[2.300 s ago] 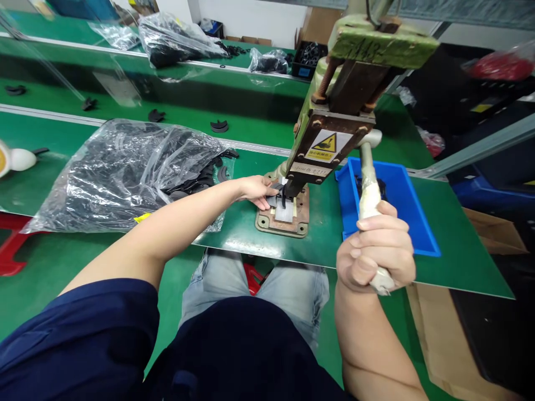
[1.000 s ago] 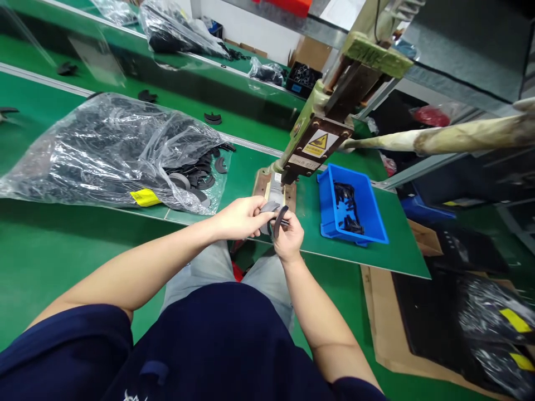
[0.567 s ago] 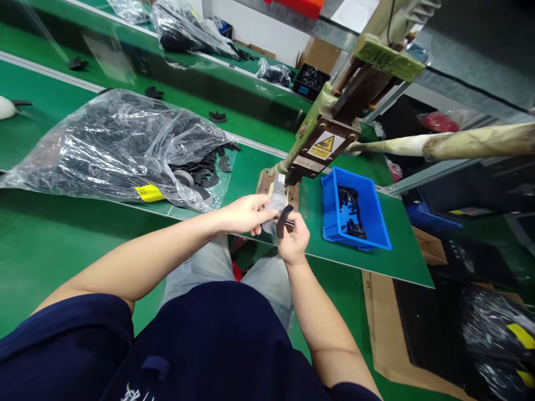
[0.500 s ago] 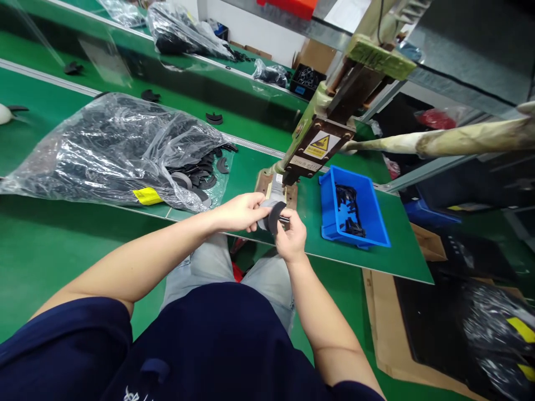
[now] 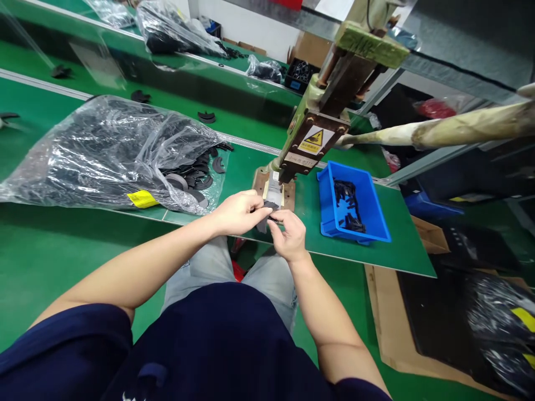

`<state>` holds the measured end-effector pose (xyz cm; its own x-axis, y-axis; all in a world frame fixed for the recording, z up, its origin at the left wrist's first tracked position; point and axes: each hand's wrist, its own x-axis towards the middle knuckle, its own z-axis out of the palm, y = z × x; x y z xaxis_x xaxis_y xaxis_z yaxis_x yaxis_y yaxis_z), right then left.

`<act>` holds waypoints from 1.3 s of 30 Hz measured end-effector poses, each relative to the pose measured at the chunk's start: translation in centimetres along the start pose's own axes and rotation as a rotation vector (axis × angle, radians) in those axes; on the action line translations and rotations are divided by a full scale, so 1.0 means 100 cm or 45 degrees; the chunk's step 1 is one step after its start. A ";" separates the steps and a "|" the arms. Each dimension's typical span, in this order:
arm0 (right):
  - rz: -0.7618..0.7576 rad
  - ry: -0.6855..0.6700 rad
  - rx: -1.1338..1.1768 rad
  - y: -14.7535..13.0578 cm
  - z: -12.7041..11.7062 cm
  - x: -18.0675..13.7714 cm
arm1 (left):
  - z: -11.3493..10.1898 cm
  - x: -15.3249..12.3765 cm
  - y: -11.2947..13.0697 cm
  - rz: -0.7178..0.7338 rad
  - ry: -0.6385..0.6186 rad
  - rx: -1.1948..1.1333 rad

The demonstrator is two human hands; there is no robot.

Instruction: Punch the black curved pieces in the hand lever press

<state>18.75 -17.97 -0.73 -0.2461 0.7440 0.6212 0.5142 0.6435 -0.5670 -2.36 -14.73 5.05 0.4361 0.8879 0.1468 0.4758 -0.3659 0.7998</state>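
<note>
Between my two hands is a dark curved plastic part [image 5: 263, 224], just in front of the base of a green hand press [image 5: 275, 192]. My left hand [image 5: 240, 213] pinches it from the left with thumb and fingers. From the right, my right hand [image 5: 288, 234] grips it too, its thumb and index finger close together; the fingers partly hide the part. The press head [image 5: 311, 139], carrying a yellow warning label, hangs above the base. Left of my hands, a clear plastic bag [image 5: 108, 150] spills similar black curved parts [image 5: 194, 178] onto the green bench.
Right of the press stands a blue bin [image 5: 355, 206] with small black pieces inside. The press's long lever [image 5: 438, 131] reaches out to the right. Several loose parts lie behind the bag, including a black curved piece [image 5: 206, 117]. The bench's front edge [image 5: 368, 259] runs close to my legs.
The curved part has turned from standing upright on its arc to a lower, flatter pose between my fingers. My hands have drawn closer together; the view has shifted slightly.
</note>
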 end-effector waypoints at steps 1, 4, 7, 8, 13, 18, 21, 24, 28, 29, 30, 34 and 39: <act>-0.006 0.011 0.004 0.000 -0.001 0.000 | 0.001 0.003 -0.002 -0.021 -0.012 -0.047; -0.017 0.068 0.030 -0.001 -0.003 -0.002 | 0.002 0.007 -0.006 -0.051 -0.050 -0.182; -0.003 0.127 0.063 0.001 -0.003 -0.002 | 0.003 0.007 -0.010 -0.104 0.090 -0.314; 0.008 0.143 0.071 0.002 -0.003 -0.002 | 0.004 0.007 -0.012 -0.137 0.121 -0.395; 0.121 0.148 0.041 0.025 -0.009 0.001 | 0.003 0.018 -0.035 -0.395 -0.249 -0.808; 0.357 0.304 -0.102 0.079 -0.040 -0.019 | -0.007 0.063 -0.084 -0.707 0.176 -0.918; 0.483 0.359 -0.184 0.110 -0.052 -0.039 | -0.011 0.109 -0.111 -0.899 0.383 -0.989; 0.548 0.319 -0.227 0.127 -0.052 -0.051 | -0.014 0.165 -0.129 -0.968 0.508 -0.986; 0.568 0.240 -0.249 0.133 -0.048 -0.053 | -0.022 0.231 -0.141 -0.887 0.546 -1.004; 0.567 0.226 -0.254 0.132 -0.048 -0.052 | -0.023 0.241 -0.143 -0.864 0.540 -1.019; 0.565 0.219 -0.259 0.131 -0.048 -0.052 | -0.022 0.247 -0.144 -0.846 0.531 -1.026; 0.529 0.203 -0.260 0.127 -0.051 -0.051 | -0.008 0.231 -0.146 -0.819 0.515 -0.980; 0.472 0.185 -0.230 0.118 -0.051 -0.044 | 0.018 0.154 -0.129 -0.611 0.530 -0.848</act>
<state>30.14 -14.56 -7.40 0.0940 0.8773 0.4706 0.6847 0.2862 -0.6703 -0.42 3.15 -4.03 -0.0663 0.9789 -0.1932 -0.0597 0.1894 0.9801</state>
